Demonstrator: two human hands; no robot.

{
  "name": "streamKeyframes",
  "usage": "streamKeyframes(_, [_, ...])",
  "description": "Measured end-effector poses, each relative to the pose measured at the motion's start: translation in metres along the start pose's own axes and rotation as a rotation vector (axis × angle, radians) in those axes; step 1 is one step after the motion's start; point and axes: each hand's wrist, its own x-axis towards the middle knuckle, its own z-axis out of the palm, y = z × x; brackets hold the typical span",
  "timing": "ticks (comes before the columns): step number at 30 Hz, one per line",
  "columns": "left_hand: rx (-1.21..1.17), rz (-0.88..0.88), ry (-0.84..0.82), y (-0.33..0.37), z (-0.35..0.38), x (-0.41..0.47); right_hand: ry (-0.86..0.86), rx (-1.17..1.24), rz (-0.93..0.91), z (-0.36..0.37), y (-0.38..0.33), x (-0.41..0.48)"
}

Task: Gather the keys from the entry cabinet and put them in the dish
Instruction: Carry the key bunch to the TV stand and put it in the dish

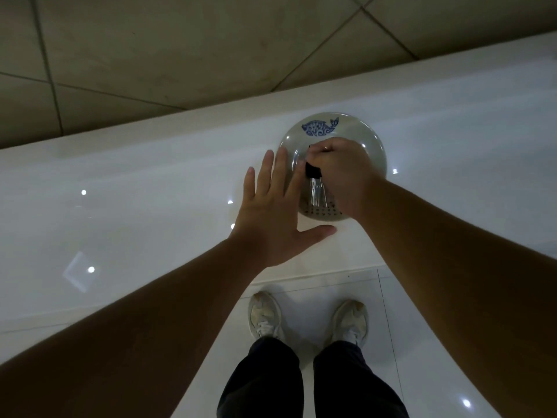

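A round pale dish (370, 137) with a blue fish painted on its far side sits on the glossy white cabinet top (135, 188). My right hand (343, 167) hovers over the dish, fingers closed on keys (316, 185) with black heads whose silver blades hang blurred over the dish's near side. My left hand (271, 212) lies open and flat on the cabinet top just left of the dish, its fingertips at the rim, thumb spread toward the front.
A beige tiled wall (180, 49) rises behind the cabinet. The cabinet's front edge runs diagonally near my feet (307, 318), which stand on white floor tiles.
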Motion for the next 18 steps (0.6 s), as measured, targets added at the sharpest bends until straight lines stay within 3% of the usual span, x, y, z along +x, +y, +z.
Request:
streamKeyframes(11, [-0.013,0.018,0.017,-0.007,0.0,0.004,0.081,-0.237,-0.074,-0.006,0.005,0.007])
streamKeyframes(18, [0.016,0.022,0.002,-0.016,0.004,-0.001,0.183,-0.174,-0.074,-0.022,0.015,0.002])
